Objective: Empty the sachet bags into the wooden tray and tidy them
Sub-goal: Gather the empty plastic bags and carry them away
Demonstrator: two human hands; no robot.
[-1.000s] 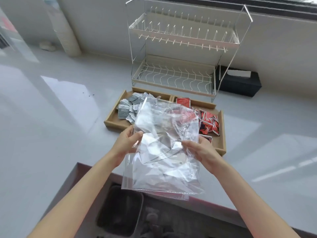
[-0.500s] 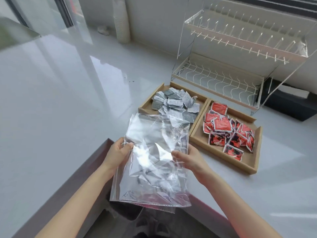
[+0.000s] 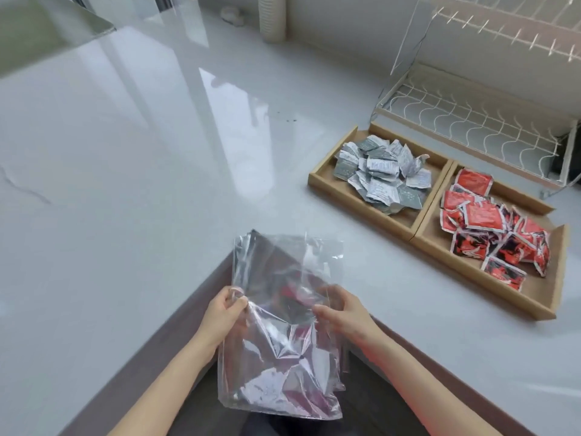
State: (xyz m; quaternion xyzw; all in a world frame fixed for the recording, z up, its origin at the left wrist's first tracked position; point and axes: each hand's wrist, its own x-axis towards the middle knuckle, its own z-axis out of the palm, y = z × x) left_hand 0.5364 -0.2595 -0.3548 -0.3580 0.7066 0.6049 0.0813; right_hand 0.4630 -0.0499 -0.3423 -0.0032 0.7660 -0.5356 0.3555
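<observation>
Clear, crumpled plastic bags [image 3: 279, 335] hang over the corner of the white counter, held between both hands. My left hand [image 3: 224, 314] pinches their left edge; my right hand [image 3: 341, 311] grips the right edge. The bags look empty. To the right on the counter lies the two-part wooden tray [image 3: 415, 225]. Its left compartment holds a heap of grey sachets [image 3: 382, 177]; its right compartment holds red and black sachets [image 3: 500, 231].
A white wire dish rack [image 3: 478, 99] stands behind the tray at the back right. A stack of white cups [image 3: 272, 17] stands by the far wall. The counter's brown edge [image 3: 157, 357] runs below my hands.
The view has swung left, so the tray now lies at the right. Both hands have drawn the bags back from over the tray toward the counter's corner.
</observation>
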